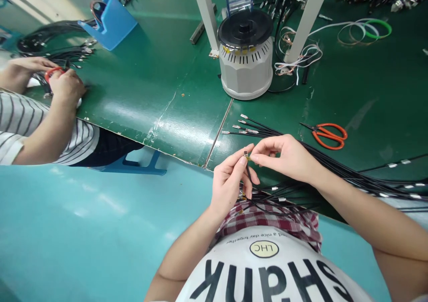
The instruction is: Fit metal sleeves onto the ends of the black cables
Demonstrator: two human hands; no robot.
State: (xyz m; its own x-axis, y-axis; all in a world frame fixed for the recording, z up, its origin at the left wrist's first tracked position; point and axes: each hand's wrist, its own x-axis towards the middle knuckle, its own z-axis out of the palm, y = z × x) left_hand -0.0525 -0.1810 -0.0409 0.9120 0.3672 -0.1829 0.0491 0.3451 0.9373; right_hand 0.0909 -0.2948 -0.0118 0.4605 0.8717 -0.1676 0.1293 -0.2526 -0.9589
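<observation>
Near the table's front edge, my left hand (pixel 229 179) is closed in a pinch on a black cable (pixel 248 173), just below its small metal connector (pixel 245 153). My right hand (pixel 287 157) meets it from the right, thumb and forefinger pinched on a small yellowish strip beside the connector. Fingers partly hide that strip. Behind both hands lies a bundle of black cables (pixel 321 157) with silvery tips pointing left. More black cables (pixel 281 197) with white labels rest below my hands, by the checked cloth (pixel 270 219) on my lap.
Orange-handled scissors (pixel 329 135) lie right of my hands. A grey round dispenser (pixel 246 56) with a black top stands behind, between white posts. At left, a co-worker's hands (pixel 65 85) hold red-handled scissors (pixel 53 72) near a blue tape holder (pixel 115 23) and coiled cables.
</observation>
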